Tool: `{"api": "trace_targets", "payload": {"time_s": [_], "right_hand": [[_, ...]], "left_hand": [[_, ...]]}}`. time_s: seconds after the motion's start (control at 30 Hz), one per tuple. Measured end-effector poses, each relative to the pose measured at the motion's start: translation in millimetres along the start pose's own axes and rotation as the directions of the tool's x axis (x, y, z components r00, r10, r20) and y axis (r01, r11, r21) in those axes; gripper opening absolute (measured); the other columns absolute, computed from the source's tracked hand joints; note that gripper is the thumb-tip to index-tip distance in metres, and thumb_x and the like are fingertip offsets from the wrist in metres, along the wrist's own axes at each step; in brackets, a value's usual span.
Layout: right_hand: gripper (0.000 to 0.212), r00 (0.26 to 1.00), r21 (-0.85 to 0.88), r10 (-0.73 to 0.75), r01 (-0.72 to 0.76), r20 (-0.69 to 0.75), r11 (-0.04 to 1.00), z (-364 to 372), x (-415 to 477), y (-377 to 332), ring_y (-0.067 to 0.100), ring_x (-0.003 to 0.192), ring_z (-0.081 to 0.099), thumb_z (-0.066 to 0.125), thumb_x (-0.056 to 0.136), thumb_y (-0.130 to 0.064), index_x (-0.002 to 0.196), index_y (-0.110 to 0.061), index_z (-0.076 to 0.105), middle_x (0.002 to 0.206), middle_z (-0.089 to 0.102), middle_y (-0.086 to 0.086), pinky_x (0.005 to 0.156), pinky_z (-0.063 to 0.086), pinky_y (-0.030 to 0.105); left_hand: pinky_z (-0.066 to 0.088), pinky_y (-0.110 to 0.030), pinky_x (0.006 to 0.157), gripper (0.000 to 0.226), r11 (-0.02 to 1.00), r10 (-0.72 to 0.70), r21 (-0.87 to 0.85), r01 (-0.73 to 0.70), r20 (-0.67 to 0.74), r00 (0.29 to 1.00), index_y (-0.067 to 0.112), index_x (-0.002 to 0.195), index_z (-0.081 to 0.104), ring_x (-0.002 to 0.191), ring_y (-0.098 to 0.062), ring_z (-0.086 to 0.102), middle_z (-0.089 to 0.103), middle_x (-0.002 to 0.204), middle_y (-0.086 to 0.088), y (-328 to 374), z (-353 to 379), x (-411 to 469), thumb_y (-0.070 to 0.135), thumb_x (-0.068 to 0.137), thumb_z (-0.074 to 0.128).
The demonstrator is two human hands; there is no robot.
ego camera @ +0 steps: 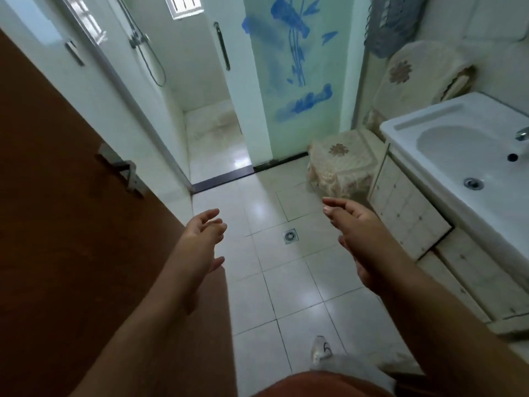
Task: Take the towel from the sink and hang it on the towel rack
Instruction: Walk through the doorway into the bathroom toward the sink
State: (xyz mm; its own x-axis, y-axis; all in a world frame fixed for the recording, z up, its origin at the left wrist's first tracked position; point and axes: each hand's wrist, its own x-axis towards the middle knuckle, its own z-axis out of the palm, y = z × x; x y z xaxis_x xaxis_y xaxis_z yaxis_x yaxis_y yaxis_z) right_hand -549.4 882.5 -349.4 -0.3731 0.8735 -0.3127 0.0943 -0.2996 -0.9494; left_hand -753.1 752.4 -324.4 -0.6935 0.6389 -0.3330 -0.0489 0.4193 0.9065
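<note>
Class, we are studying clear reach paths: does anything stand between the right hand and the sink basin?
Nothing visible does. The right hand, open and empty, hangs over the floor beside the sink, whose visible basin looks empty.

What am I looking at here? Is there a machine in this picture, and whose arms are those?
No machine here: a person wears a wide-angle camera on the head, looking forward and down, so this one picture shows their own two bare arms reaching out. The left hand and the right hand are both open and hold nothing. They hang above a pale tiled floor with a small floor drain. On the right stands a white sink on a cabinet; its basin looks bare, and I see no towel in the part that shows. Something blue-grey hangs high on the wall above a toilet under a cream cover; whether that is the towel I cannot tell. Ahead is a shower behind a glass door painted with blue flowers, and on the left a brown door.
</note>
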Motion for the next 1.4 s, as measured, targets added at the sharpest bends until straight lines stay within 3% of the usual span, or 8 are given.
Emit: {"api": "trace_targets", "payload": {"time_s": [0.13,0.4,0.5,0.6,0.8,1.0,1.2,1.4], "right_hand": [[0.03,0.997,-0.01,0.008,-0.009,-0.076,1.0,-18,60,-23,0.015,0.12,0.053,0.057,0.094,-0.03,0.124,-0.028,0.062,0.127,0.061,-0.004,0.107,0.041,0.044],[0.026,0.969,0.044,0.039,-0.029,-0.243,0.999,-71,123,-51,0.004,0.113,0.056,0.059,0.093,-0.035,0.119,-0.032,0.064,0.118,0.064,-0.015,0.1,0.043,0.036],[0.024,0.928,0.071,0.064,-0.041,-0.366,0.997,-92,142,-55,-0.002,0.109,0.054,0.058,0.095,-0.031,0.118,-0.032,0.064,0.114,0.062,-0.019,0.107,0.042,0.039],[0.026,0.877,0.079,0.088,-0.057,-0.473,0.995,-106,161,-60,0.003,0.112,0.054,0.058,0.095,-0.033,0.12,-0.032,0.063,0.119,0.062,-0.016,0.108,0.042,0.042],[0.026,0.698,0.126,0.129,-0.056,-0.705,0.99,-118,209,-75,0.004,0.116,0.055,0.058,0.093,-0.036,0.118,-0.037,0.063,0.118,0.061,-0.02,0.108,0.043,0.042],[0.029,0.509,0.183,0.183,-0.05,-0.841,0.982,-118,230,-86,0.004,0.115,0.055,0.059,0.092,-0.038,0.12,-0.038,0.061,0.123,0.06,-0.02,0.102,0.045,0.038],[0.027,0.304,0.232,0.215,0.019,-0.928,0.973,-129,214,-88,0.003,0.115,0.055,0.059,0.092,-0.038,0.119,-0.039,0.062,0.124,0.06,-0.019,0.106,0.044,0.043],[0.029,0.181,0.258,0.239,0.086,-0.954,0.962,-163,196,-80,0.007,0.118,0.055,0.058,0.093,-0.036,0.122,-0.038,0.061,0.124,0.061,-0.016,0.108,0.042,0.043]], "left_hand": [[0.052,-0.052,0.103,0.032,1.0,0.009,-0.007,-0.009,0.052,0.999,0.034,0.136,0.056,0.13,-0.019,0.055,0.058,0.14,0.005,34,45,55,0.026,0.105,0.052],[0.052,-0.049,0.105,0.033,1.0,0.001,-0.004,0.0,0.257,0.967,0.035,0.136,0.057,0.126,-0.012,0.056,0.06,0.136,0.009,89,135,131,0.027,0.104,0.053],[0.051,-0.049,0.105,0.033,1.0,0.009,0.006,-0.011,0.364,0.931,0.034,0.134,0.058,0.123,-0.008,0.057,0.06,0.134,0.01,108,174,164,0.027,0.103,0.054],[0.052,-0.048,0.104,0.034,0.999,0.025,0.016,-0.037,0.475,0.879,0.033,0.135,0.058,0.121,-0.008,0.058,0.062,0.132,0.011,127,212,198,0.026,0.102,0.056],[0.053,-0.044,0.1,0.036,0.992,0.046,0.052,-0.116,0.702,0.711,0.035,0.135,0.059,0.119,-0.01,0.058,0.061,0.132,0.011,164,278,270,0.023,0.101,0.056],[0.051,-0.046,0.104,0.034,0.982,0.032,0.079,-0.172,0.827,0.561,0.039,0.132,0.059,0.123,-0.01,0.057,0.061,0.135,0.012,191,339,317,0.025,0.101,0.056],[0.05,-0.045,0.104,0.033,0.969,-0.02,0.114,-0.219,0.921,0.39,0.038,0.131,0.06,0.124,-0.007,0.055,0.06,0.137,0.012,205,384,314,0.025,0.101,0.056],[0.049,-0.048,0.108,0.033,0.956,-0.052,0.131,-0.262,0.957,0.286,0.036,0.13,0.062,0.124,-0.009,0.056,0.061,0.135,0.012,209,432,293,0.024,0.101,0.056]]}}
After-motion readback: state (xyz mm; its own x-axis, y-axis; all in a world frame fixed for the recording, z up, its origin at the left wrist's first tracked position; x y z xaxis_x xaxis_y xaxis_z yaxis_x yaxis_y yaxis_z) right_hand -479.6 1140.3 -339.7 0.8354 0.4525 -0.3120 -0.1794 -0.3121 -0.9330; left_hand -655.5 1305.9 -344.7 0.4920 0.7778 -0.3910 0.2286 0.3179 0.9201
